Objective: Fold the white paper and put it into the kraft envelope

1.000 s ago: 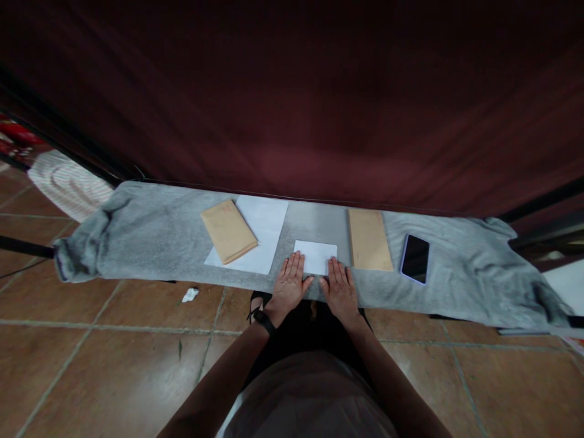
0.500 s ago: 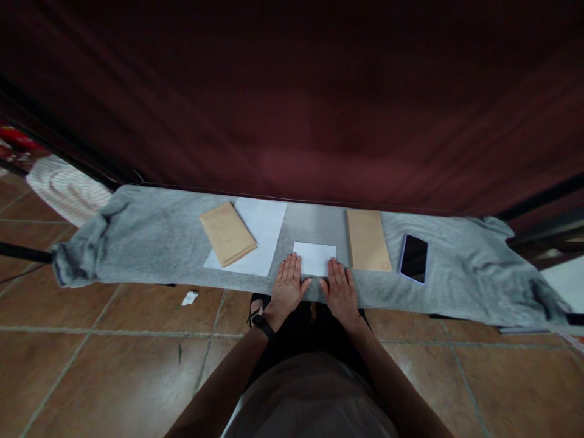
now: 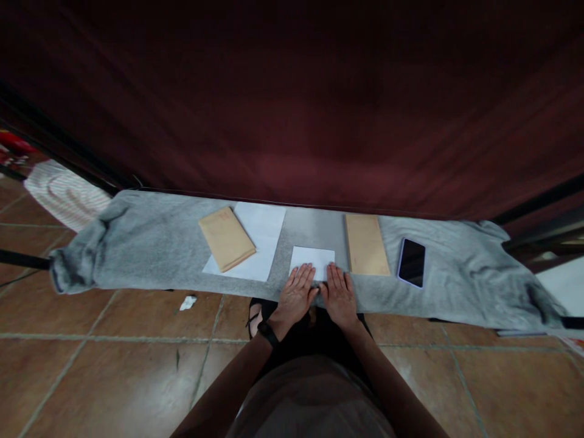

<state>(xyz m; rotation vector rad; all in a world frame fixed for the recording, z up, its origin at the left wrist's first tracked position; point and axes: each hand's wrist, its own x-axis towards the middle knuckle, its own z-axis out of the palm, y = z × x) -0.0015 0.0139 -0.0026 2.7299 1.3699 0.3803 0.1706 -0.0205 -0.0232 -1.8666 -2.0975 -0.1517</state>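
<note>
Our fingers [image 3: 302,277] lie flat and stretched out, close together, gripping nothing; their tips press down on the near edge of the folded white paper [image 3: 314,257]. The left hand [image 3: 296,293] covers the near left corner of that paper and the right hand [image 3: 338,295] covers its near right corner, the two thumbs almost meeting between them. A black wristband [image 3: 267,333] sits on the left wrist. The paper lies on a grey blanket [image 3: 155,243] that spreads out far to both sides of it. Just to the right of the paper lies a brown envelope [image 3: 365,244], lengthwise away from us, and further right of the paper a dark smartphone [image 3: 411,262] lies face up. To the left of the paper lies a large white sheet [image 3: 264,234] with a second brown envelope [image 3: 226,238] set askew on top of it. Behind the paper hangs a dark red curtain [image 3: 292,109]. Nearer to us than the paper is a brown tiled floor [image 3: 91,365], with a small white scrap [image 3: 187,302] on it to the paper's left.
</note>
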